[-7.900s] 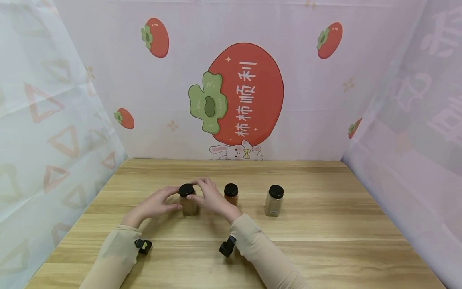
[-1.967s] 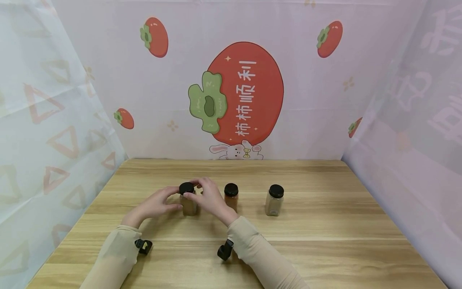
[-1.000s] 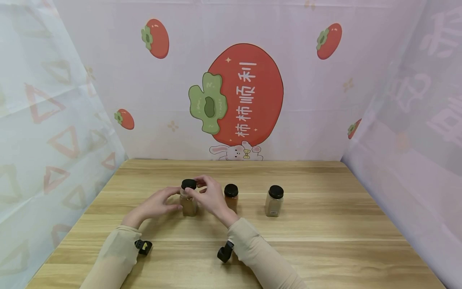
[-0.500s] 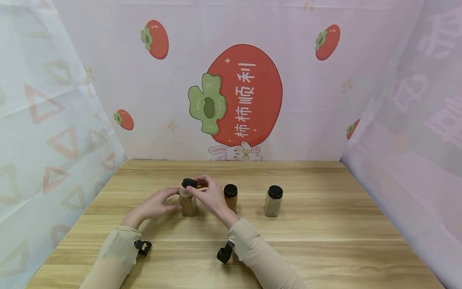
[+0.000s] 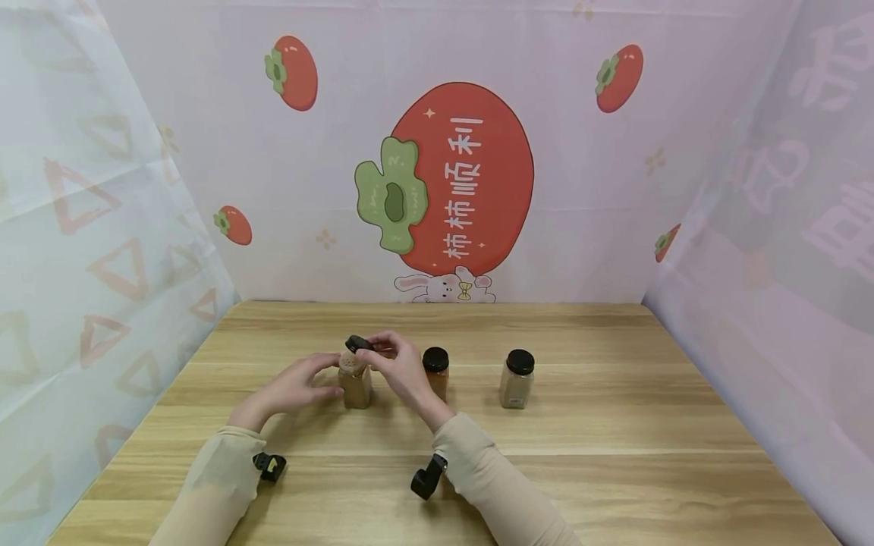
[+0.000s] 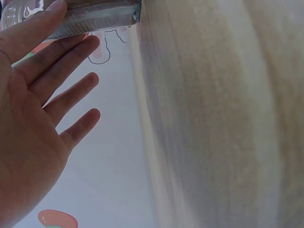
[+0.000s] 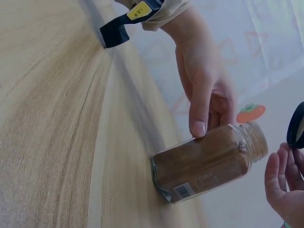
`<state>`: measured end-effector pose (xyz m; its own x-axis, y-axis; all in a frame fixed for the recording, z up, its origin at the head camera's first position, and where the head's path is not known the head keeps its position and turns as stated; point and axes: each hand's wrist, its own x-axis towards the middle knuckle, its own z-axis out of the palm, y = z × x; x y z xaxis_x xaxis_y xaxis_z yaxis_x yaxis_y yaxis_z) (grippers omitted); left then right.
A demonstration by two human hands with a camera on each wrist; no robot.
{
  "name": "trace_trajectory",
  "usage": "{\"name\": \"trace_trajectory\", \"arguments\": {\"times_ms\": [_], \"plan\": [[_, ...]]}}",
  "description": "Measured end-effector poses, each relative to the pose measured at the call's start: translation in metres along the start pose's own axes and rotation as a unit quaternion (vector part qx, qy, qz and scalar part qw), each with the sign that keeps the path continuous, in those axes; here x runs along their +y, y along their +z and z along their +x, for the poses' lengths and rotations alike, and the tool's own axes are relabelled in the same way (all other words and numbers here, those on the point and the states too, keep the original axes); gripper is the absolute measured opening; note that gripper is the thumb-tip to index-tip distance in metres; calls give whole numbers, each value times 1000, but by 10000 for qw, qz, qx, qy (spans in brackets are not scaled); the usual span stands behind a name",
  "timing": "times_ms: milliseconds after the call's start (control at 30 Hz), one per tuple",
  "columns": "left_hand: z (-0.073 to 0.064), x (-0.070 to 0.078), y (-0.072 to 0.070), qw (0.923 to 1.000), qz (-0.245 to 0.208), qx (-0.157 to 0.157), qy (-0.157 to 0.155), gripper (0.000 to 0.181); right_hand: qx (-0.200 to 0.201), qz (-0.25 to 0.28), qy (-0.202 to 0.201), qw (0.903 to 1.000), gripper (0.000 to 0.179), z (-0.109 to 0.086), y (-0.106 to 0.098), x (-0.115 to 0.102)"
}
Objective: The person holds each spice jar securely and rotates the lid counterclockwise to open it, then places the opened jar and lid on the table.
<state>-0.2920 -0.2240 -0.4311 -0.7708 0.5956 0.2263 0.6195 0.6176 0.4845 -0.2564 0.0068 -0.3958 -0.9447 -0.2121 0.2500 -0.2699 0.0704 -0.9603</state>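
A square glass spice jar (image 5: 356, 390) of brown powder stands on the table, its perforated shaker top bared. My left hand (image 5: 293, 385) steadies the jar from the left, pinching it between thumb and fingers; the last two fingers extend free of the glass in the left wrist view. Just above the jar's mouth, my right hand (image 5: 403, 371) holds the black lid (image 5: 358, 344) by its edge, tilted. In the right wrist view the lid's hollow underside faces the threaded neck (image 7: 255, 141), with a gap between them.
A black-lidded jar of orange-brown powder (image 5: 437, 379) stands just right of my right hand and is partly covered by it. Farther right is a black-lidded jar of pale powder (image 5: 516, 383). Printed cloth (image 5: 580, 189) walls the back and sides of the wooden table (image 5: 614, 440).
The black lid sat on the jar earlier; my right hand has lifted it off and tilted it, exposing the shaker top. My left hand and the other jars have stayed put.
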Motion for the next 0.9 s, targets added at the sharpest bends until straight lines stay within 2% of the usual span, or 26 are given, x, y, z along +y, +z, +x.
{"name": "trace_trajectory", "arguments": {"times_ms": [200, 333, 467, 567, 700, 900], "plan": [[1, 1, 0, 10000, 13, -1, 73, 55, -23, 48, -22, 10000, 31, -12, -2, -24], [0, 1, 0, 10000, -9, -19, 46, 56, -45, 202, -67, 9998, 33, -13, -3, -26], [0, 1, -1, 10000, -34, -47, 7, 57, -31, 366, -68, 9993, 33, -3, -2, -6], [0, 0, -1, 10000, -50, -66, -36, 57, -42, 436, -66, 9990, 32, -2, -2, -3], [0, 1, 0, 10000, -34, -58, -55, 57, -154, 350, -54, 9993, 33, -11, -5, -22], [0, 1, -1, 10000, 34, 20, 76, 55, -217, 389, 13, 9990, 32, -12, -6, -27]]}}
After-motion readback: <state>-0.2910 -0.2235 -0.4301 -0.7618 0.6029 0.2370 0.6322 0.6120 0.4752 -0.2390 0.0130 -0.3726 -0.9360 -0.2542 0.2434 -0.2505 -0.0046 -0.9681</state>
